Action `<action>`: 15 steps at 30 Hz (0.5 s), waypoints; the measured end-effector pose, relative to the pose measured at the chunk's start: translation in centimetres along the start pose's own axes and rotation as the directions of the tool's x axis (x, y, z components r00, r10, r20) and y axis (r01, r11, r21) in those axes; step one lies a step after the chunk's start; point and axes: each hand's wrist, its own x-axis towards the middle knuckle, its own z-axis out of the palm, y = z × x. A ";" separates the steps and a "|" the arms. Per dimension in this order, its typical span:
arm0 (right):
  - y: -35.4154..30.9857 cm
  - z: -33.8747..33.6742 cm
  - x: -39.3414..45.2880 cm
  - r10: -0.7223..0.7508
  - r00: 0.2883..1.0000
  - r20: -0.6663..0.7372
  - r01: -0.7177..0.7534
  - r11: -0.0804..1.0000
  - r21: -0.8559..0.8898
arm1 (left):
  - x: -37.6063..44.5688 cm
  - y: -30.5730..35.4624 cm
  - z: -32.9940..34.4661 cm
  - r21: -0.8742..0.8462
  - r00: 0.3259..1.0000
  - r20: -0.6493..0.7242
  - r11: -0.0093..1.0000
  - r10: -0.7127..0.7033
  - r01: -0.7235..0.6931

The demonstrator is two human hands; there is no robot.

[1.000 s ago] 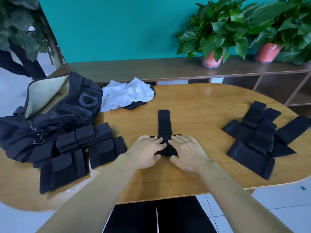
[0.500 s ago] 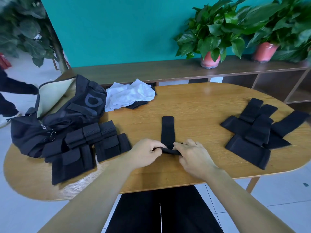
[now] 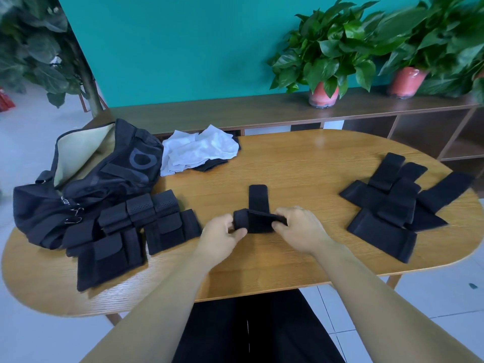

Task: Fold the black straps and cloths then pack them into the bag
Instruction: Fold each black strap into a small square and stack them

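We see the fingers of the left hand curled round the left end of a black strap, pinching it. The right hand pinches the right end of the same strap in the same way. The gripped part is raised slightly above the worktop; a narrow tail of the strap lies flat and runs toward the far side.

To the left of the hands, near the worktop edge, we see a group of folded black straps laid side by side and partly overlapping. They touch the bag behind them. The bag is black, lies on its side at the left end of the worktop, and its mouth gapes toward the far left, showing a pale lining. We cannot tell what it contains.

Just right of the bag, at the far side, a white cloth lies crumpled over a dark cloth.

Well apart to the right lies a pile of unfolded black straps, crossing one another.

Behind the worktop stands a low wooden shelf carrying two potted plants before a teal wall.
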 end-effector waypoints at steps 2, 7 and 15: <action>0.2 0.6 0.3 0.079 0.996 -0.033 -0.074 0.987 0.141 | 0.3 0.0 0.5 -0.041 0.998 -0.062 0.999 -0.006 0.003; 0.2 2.0 1.2 0.285 0.947 -0.147 -0.227 0.921 0.318 | 1.3 0.3 1.9 0.003 0.980 -0.198 1.000 -0.002 0.003; 0.0 2.5 2.6 0.352 0.910 -0.220 -0.314 0.930 0.190 | 2.9 0.8 1.8 0.153 0.975 -0.213 0.988 0.070 -0.037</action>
